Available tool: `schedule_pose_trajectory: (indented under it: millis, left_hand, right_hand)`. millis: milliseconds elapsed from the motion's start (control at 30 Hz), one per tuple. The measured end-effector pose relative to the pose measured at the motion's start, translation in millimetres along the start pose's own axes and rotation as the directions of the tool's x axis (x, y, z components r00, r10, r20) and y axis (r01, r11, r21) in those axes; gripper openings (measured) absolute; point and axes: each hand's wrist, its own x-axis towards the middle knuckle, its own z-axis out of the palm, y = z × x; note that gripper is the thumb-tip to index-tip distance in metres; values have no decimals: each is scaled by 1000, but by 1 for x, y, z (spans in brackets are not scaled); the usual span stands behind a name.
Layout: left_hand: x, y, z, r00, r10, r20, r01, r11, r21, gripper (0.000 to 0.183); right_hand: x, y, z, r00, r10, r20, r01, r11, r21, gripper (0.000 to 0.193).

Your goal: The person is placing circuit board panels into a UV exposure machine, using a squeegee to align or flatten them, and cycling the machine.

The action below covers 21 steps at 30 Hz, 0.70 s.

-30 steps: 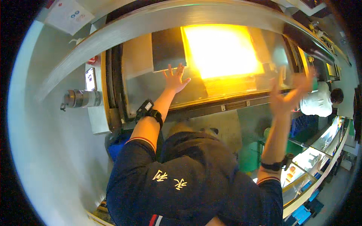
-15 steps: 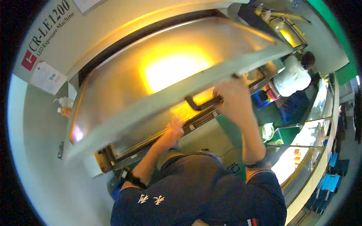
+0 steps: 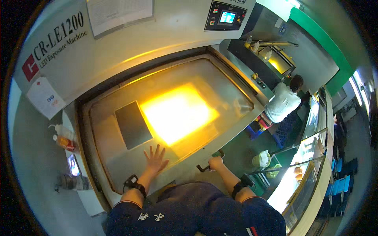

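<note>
A wide lid (image 3: 232, 88) with a metal frame and a sheet-like surface lies lowered over the bed of a large grey machine. My left hand (image 3: 156, 160) is spread over the lid's near part, fingers apart and nothing in them. Whether the palm presses on the sheet, I cannot tell. At the lid's front edge, my right hand (image 3: 215, 162) is closed round a black handle (image 3: 203, 168). Beyond my left hand shows a dark rectangle (image 3: 133, 125), beside a bright yellow glow (image 3: 179, 114) at the middle of the lid.
A control panel (image 3: 225, 16) is on the machine's upper front. Bottles (image 3: 65, 142) and a lit phone-like screen (image 3: 73, 165) are at the left side. To the right, a person in a white top (image 3: 282, 103) sits near a bin (image 3: 261, 159) and a bright light table (image 3: 289, 185).
The lid has come down from a raised, tilted position. My right hand has moved down with the handle; my left hand has gone from below the lid to over its surface.
</note>
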Motion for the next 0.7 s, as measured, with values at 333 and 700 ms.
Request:
schedule_pose_trajectory:
  millis: [333,700]
  left_hand:
    - [-2,-13,8,984,54,-172,-51,998,23,75]
    - [-5,-8,12,999,-49,-2,49,992,118,75]
  right_hand:
    - [8,-6,4,994,22,111,-22,1000,6,46]
    - [-205,102,-258,-145,197,-970,467,877,109,69]
